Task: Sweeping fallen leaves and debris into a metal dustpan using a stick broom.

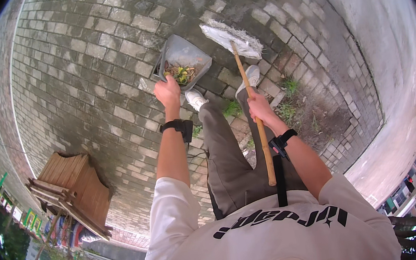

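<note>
My left hand grips a grey plastic dustpan at its near left side; the fingers partly hide the spot they hold. Yellow-green leaves and brown litter lie inside the pan. Around a bamboo handle my right hand is closed, below the handle's upper end. That handle runs forward to a wide broom head wrapped in white material with a frayed, bristly edge. The broom head is on the paving, right of the dustpan and apart from it.
Brick paving spreads around my white shoes. Grass tufts and bare soil lie to the right, before a pale wall. A wooden structure stands at the left. White trim edges the far left paving.
</note>
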{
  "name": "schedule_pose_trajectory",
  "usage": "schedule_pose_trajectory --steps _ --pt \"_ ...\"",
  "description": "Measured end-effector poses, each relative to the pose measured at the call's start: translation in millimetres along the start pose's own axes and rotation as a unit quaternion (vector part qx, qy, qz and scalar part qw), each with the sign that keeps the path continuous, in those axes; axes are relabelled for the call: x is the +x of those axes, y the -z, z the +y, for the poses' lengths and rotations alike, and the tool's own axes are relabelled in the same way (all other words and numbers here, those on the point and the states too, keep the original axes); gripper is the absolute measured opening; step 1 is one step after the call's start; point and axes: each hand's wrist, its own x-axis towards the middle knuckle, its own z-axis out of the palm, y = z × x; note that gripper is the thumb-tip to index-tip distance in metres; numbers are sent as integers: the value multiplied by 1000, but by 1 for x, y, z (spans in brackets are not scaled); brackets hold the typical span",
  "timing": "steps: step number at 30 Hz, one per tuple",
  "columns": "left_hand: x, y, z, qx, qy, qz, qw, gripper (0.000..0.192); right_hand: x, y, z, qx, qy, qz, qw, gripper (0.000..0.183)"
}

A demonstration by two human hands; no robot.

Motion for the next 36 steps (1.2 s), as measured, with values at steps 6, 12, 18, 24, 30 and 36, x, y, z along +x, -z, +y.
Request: schedule_pose_trajectory --steps 6,12,18,24,30,36 --pt "2 4 -3 -33 17 -55 998 46 -51 -8 -18 33 -53 -105 993 52" --pt "16 41 -29 -86 24 -16 996 46 -104 -20 -47 75 -67 -87 991 48" --pt "46 74 -24 -125 47 -11 991 46 -68 -64 -89 82 26 4 996 33" --pt "89 63 -13 -94 64 -41 993 46 37 -87 -152 186 37 27 982 25" --pt "126 61 24 -62 108 -17 992 43 95 -90 -199 75 25 74 994 29" --pt "131 50 7 -13 114 18 993 42 61 -121 -170 -106 4 26 994 17"
